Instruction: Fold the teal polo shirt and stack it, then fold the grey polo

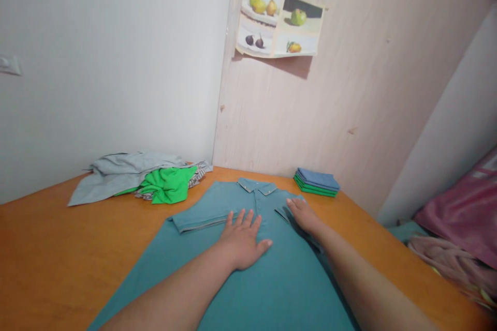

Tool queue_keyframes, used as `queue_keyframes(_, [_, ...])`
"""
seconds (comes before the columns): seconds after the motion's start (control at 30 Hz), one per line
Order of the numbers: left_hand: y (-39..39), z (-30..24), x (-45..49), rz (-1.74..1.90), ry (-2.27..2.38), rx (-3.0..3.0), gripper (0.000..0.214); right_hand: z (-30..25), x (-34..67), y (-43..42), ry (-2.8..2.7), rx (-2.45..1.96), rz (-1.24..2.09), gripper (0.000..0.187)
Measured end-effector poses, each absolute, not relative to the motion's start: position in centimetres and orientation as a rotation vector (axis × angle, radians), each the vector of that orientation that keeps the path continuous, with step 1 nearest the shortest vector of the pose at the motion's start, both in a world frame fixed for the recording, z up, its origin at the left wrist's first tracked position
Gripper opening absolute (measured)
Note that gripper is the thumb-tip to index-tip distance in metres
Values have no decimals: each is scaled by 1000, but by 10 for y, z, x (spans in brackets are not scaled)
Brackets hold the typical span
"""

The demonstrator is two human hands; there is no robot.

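Observation:
A teal polo shirt [279, 279] lies front up, its collar at the far end and its lower part running toward me. The sleeve on the left side [202, 223] is folded inward across the chest. My left hand [243, 243] presses flat on the chest, fingers spread, over the end of that sleeve. At the right shoulder edge, my right hand [305, 214] rests with its fingers stretched out on the other sleeve, whose cuff [281, 213] points inward. My hand and forearm hide part of this sleeve.
Crumpled grey and bright green clothes [166, 183] lie at the back left of the orange table [46, 253]. A neat stack of folded blue and green cloths [316, 182] sits at the back right. Walls stand behind. Pink fabric [458, 217] is beyond the right edge.

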State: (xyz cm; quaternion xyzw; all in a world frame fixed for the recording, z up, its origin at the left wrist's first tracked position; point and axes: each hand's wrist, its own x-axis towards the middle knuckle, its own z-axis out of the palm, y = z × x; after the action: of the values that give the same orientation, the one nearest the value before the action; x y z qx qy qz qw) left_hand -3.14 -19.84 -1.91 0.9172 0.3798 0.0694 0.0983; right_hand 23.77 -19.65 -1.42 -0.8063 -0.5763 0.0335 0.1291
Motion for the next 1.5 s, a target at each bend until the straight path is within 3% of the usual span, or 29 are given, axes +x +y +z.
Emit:
queue_keyframes(0.4, [-200, -13, -33, 195, 1123, 2731, 91, -31, 226, -285, -1764, -2468, 122, 81])
queue_keyframes(0.67, [-199, -7, -39, 305, 1123, 2750, 85, -13, 230, -304, -1602, -2344, 143, 73])
queue_keyframes(1.07, [-250, -4, -140, 245, 1199, 2730, 87, -20, 178, -384, -1851, -2170, 105, 77])
queue_keyframes(1.5, [-267, -4, -204, 155, 1396, 2655, 84, -34, 176, -393, -1931, -2299, 92, 75])
